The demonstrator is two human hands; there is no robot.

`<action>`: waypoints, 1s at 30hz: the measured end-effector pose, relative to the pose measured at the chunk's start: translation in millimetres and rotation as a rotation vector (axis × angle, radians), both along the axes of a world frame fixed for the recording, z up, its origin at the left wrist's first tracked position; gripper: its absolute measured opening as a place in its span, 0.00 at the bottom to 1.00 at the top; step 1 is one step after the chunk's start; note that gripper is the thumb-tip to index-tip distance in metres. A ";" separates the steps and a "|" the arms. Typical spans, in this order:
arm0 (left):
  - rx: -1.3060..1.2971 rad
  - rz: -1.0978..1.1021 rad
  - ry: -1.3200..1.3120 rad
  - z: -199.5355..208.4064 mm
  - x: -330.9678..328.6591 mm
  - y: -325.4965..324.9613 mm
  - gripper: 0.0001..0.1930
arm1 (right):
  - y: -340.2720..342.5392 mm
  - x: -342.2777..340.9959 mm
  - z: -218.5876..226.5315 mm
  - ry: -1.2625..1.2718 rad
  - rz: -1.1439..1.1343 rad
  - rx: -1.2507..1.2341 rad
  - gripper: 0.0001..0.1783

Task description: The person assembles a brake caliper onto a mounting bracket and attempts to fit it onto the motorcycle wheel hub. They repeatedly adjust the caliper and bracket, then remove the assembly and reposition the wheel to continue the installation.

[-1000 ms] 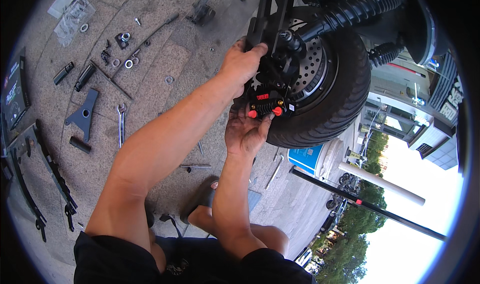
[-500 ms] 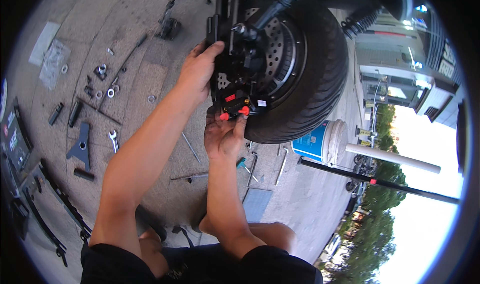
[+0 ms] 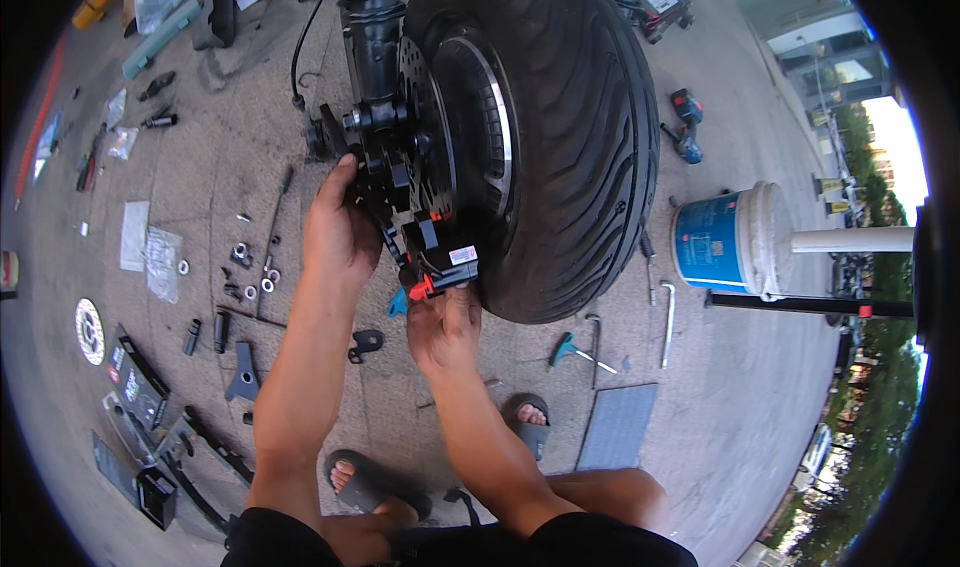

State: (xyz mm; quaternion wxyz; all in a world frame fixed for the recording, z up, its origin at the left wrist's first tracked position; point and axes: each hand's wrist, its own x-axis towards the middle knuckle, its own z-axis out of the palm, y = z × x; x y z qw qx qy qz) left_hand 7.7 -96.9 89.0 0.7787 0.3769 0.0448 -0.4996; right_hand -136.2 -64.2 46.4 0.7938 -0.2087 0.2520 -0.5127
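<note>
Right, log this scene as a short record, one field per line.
Left hand: against the black metal bracket, grip partly hidden
Right hand: holds the black brake caliper with a red cap from below
Wheel: black rubber tyre with deep tread
Right side: blue-and-white plastic bucket, blue-and-black cordless power tool
Ground near right hand: teal-handled T-shaped tool, flat grey rectangular pad

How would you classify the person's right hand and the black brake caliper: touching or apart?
Touching: the head view shows the right hand meeting the underside of the black brake caliper, with no gap between them.
</note>
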 end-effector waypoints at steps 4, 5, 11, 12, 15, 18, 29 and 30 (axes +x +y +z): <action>0.008 0.030 0.016 4.7 -0.3 2.1 0.16 | 1.8 2.3 -2.5 0.022 -0.007 0.018 0.23; 0.005 0.020 0.012 4.9 0.6 2.0 0.16 | 1.8 2.3 -3.5 0.005 -0.002 0.016 0.23; -0.022 -0.006 -0.005 2.7 3.4 1.9 0.16 | 1.7 -3.3 -10.0 -0.018 0.031 0.010 0.24; -0.014 0.002 -0.006 3.1 2.8 2.0 0.16 | 1.8 -3.8 -10.4 -0.016 0.034 0.008 0.25; 0.045 0.024 -0.021 6.4 -0.4 1.0 0.15 | 2.1 -3.1 -9.4 -0.007 0.028 0.015 0.26; 0.055 0.023 -0.053 11.0 -4.0 0.9 0.14 | 1.4 -1.3 -6.6 -0.010 0.016 0.007 0.26; 0.028 0.046 -0.037 7.2 -5.8 0.7 0.15 | -1.3 -5.5 -7.2 -0.172 0.108 -0.042 0.22; 0.011 0.042 -0.029 6.9 -5.1 1.1 0.15 | -1.2 -5.0 -7.3 -0.174 0.107 -0.043 0.21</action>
